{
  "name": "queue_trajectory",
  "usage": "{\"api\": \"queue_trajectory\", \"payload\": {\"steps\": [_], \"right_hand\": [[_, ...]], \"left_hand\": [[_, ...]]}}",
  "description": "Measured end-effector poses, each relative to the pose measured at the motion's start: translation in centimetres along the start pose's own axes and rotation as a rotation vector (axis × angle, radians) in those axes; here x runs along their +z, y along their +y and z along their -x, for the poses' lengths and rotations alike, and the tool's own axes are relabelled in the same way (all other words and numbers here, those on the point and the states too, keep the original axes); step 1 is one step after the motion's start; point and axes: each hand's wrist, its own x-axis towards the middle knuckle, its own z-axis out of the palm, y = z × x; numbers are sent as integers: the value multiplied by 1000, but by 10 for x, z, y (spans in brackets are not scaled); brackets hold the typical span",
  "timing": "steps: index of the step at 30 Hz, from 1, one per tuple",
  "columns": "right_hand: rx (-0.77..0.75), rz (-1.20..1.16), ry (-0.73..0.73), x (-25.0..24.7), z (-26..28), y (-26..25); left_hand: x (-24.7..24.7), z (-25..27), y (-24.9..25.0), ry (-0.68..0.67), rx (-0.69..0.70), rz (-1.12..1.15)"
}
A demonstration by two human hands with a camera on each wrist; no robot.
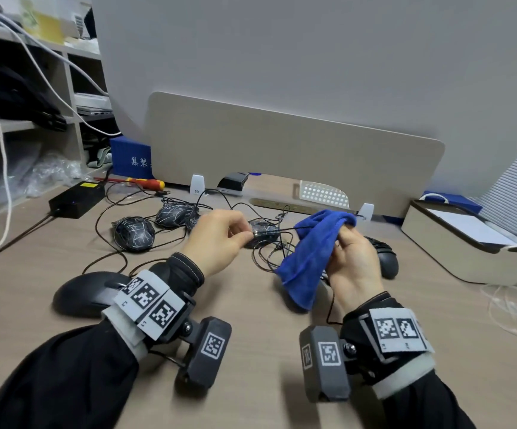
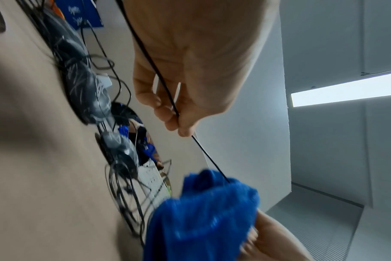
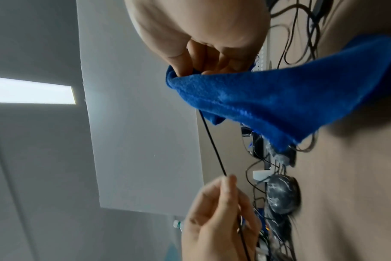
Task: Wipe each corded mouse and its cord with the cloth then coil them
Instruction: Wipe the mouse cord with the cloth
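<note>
Black plastic and wood-grain laminate dominate the scene: a wood-patterned table carries several corded mice. At far left lies a black rectangular power adapter with a red-and-yellow screwdriver behind it. Nearer the viewer, a plain black corded mouse sits partly behind the left wrist. Further back, two black mice with pale scratch-like markings lie side by side among loose black cords.

The left hand is raised above the table, thumb and forefinger pinching a thin black cord. The cord runs taut to the right and enters a blue microfibre cloth. The right hand grips the cloth, fingers curled round it where the cord passes in; the cloth's free end hangs toward the table. Tangled cord loops lie beneath the two hands. Another black mouse rests just behind the right hand. At far right stands a beige rectangular box holding white paper.
</note>
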Motion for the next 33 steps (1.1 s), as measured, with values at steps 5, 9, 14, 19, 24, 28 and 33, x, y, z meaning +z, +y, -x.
{"api": "queue_trajectory", "payload": {"steps": [5, 9, 14, 19, 24, 28, 33], "right_hand": [[49, 63, -134, -1, -1, 7], [6, 144, -169, 1, 4, 12], [41, 222, -252, 7, 12, 19], [62, 249, -275, 11, 18, 22], [59, 257, -231, 12, 18, 23], [65, 211, -135, 14, 20, 23], [17, 8, 90, -2, 1, 4]], "left_hand": [[-13, -3, -9, 175, -175, -157], [-4, -3, -2, 87, -103, -7], [15, 5, 14, -42, 67, 118], [15, 5, 10, -25, 52, 191], [13, 5, 9, 3, 85, 147], [14, 5, 6, 32, 80, 127], [-1, 1, 0, 196, -14, 3]]}}
